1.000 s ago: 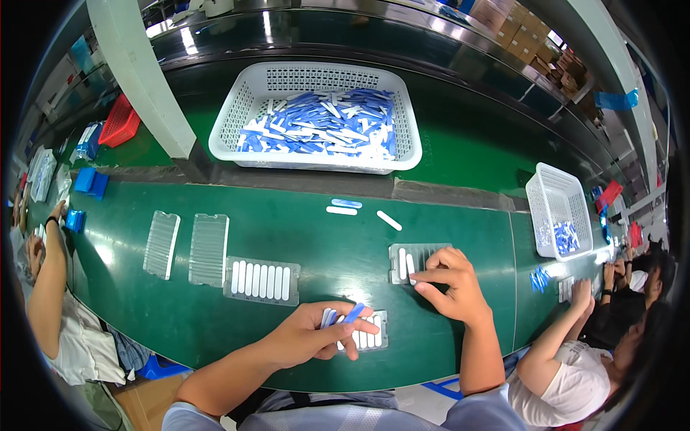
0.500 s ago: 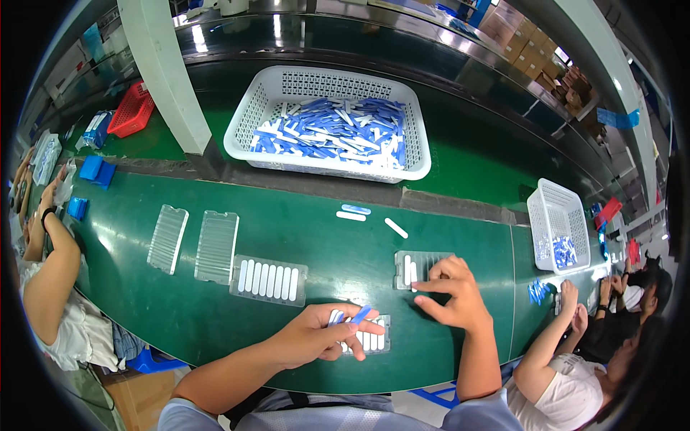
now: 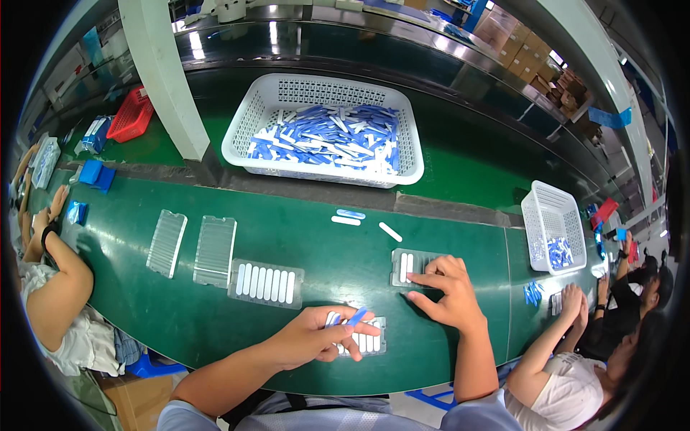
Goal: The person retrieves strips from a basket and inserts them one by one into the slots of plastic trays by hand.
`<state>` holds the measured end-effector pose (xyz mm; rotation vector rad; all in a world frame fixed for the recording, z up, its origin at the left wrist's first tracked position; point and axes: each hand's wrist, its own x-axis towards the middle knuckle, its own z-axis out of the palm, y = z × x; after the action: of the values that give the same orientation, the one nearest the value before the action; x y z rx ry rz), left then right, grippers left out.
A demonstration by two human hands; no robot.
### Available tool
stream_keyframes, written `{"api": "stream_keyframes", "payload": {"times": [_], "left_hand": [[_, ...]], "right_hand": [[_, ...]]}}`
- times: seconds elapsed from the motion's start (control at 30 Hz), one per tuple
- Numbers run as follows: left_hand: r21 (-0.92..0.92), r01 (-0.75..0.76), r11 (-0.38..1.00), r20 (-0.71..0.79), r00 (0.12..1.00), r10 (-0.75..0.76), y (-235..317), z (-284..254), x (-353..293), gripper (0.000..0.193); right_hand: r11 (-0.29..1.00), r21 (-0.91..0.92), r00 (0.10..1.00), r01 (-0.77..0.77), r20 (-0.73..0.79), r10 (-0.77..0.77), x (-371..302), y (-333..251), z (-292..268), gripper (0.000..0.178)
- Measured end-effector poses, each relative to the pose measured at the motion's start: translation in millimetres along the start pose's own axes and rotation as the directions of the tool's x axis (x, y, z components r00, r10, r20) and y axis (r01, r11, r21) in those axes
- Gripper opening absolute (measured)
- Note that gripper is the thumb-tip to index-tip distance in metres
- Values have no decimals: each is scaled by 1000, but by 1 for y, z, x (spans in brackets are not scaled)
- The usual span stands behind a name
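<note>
My left hand (image 3: 310, 336) is closed round several small round-ended strips, shaped like nail files; a blue strip (image 3: 356, 316) sticks out between its fingers. Beneath it, partly hidden, lies a clear tray (image 3: 383, 325) with white strips in its slots. My right hand (image 3: 456, 298) is at another clear tray (image 3: 425, 260), index fingertip touching one of two white strips (image 3: 404, 267) standing side by side at its left end. Its thumb is apart from the index finger, and nothing shows between them. Fingers cover this tray's right part. To the left is a third tray (image 3: 298, 293) with a row of white strips.
Two clear trays (image 3: 214, 251) without strips lie farther left. Loose strips (image 3: 390, 231) rest beyond my hands. A large white basket (image 3: 323, 174) of blue and white strips stands at the back, a smaller basket (image 3: 530, 226) at right. Co-workers sit on both sides; a post (image 3: 162, 86) rises behind.
My right fingertips have shifted slightly, and two white strips now show more plainly in the right tray. My left hand keeps its hold. The whole view has shifted a little.
</note>
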<state>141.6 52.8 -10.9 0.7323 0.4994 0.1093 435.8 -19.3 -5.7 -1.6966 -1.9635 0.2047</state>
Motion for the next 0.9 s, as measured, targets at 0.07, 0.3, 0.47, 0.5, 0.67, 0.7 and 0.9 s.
{"api": "stream_keyframes", "payload": {"times": [0.07, 0.3, 0.47, 0.5, 0.67, 0.7, 0.9], "left_hand": [[14, 15, 1000, -1, 1000, -15, 0, -1, -1, 43], [-45, -10, 999, 44, 999, 12, -5, -4, -1, 42], [25, 32, 999, 44, 998, -33, -4, 4, 1, 39], [65, 32, 997, 72, 997, -36, -5, 5, 2, 38], [139, 34, 990, 69, 997, -44, -2, 8, 2, 39], [141, 36, 989, 72, 996, -46, -2, 8, 1, 39], [75, 21, 997, 45, 999, -24, -2, 7, 1, 40]], "right_hand": [[1000, 12, 1000, 7, 8, -7, 0, 0, -1, 28], [1000, -5, 998, 21, -63, -22, 1, -2, 3, 29], [931, 364, 993, 39, -121, 5, -2, -40, 20, 25], [908, 414, 998, 60, -56, -41, -1, -50, 23, 22], [715, 692, 983, -102, -42, 181, -14, -35, 28, 12], [620, 776, 952, -117, -91, 293, -17, -23, 29, 8], [690, 671, 906, -271, -65, 419, -16, 30, 8, 5]]}}
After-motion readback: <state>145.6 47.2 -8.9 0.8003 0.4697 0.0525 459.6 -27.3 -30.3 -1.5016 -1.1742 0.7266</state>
